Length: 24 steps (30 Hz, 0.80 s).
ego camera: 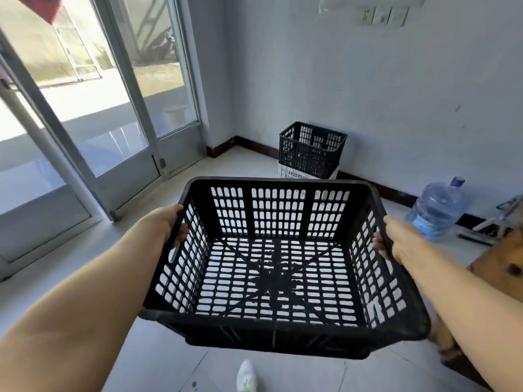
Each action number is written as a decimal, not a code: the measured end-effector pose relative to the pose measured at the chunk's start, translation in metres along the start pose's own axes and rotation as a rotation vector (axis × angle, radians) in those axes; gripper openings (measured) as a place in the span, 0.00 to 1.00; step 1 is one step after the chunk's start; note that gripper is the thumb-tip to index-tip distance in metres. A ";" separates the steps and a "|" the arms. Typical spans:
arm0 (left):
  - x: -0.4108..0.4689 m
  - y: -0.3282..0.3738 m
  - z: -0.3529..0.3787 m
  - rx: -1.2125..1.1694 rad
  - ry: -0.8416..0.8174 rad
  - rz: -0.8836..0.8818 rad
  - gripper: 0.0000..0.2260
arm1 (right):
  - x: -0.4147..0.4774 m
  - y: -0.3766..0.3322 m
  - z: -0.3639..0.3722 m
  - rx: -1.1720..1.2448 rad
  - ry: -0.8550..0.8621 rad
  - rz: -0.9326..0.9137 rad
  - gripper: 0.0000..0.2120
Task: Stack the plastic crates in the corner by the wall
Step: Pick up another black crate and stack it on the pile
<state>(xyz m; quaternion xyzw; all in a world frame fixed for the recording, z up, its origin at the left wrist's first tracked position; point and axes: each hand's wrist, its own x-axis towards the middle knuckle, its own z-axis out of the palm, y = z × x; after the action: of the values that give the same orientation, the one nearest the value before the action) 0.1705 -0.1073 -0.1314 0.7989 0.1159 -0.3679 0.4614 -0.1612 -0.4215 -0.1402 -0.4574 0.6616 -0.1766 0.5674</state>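
Observation:
A large empty black plastic crate (pixel 280 332) with slotted walls is held up in front of me, off the floor. My left hand (pixel 172 222) grips its left rim and my right hand (pixel 396 239) grips its right rim. Farther off, against the wall near the corner, a second black crate (pixel 311 149) sits on top of a white crate (pixel 291 172), of which only a low strip shows.
Glass doors with metal frames (pixel 133 108) fill the left side. A big blue water bottle (pixel 437 207) stands by the wall at right, beside dark items on the floor. A brown wooden piece of furniture (pixel 501 267) is close on my right. My shoe (pixel 247 376) shows below.

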 end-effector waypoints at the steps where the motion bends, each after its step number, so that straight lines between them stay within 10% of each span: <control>1: 0.015 0.018 0.007 0.011 -0.007 -0.005 0.23 | 0.015 -0.012 0.009 -0.004 0.007 0.001 0.16; 24: 0.273 0.450 0.251 0.107 -0.060 0.189 0.23 | 0.339 -0.330 0.119 0.222 0.131 -0.011 0.15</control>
<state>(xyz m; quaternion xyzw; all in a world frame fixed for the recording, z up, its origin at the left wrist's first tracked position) 0.4778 -0.6018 -0.1040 0.8183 0.0064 -0.3522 0.4542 0.1022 -0.8316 -0.1265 -0.3826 0.6711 -0.2813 0.5693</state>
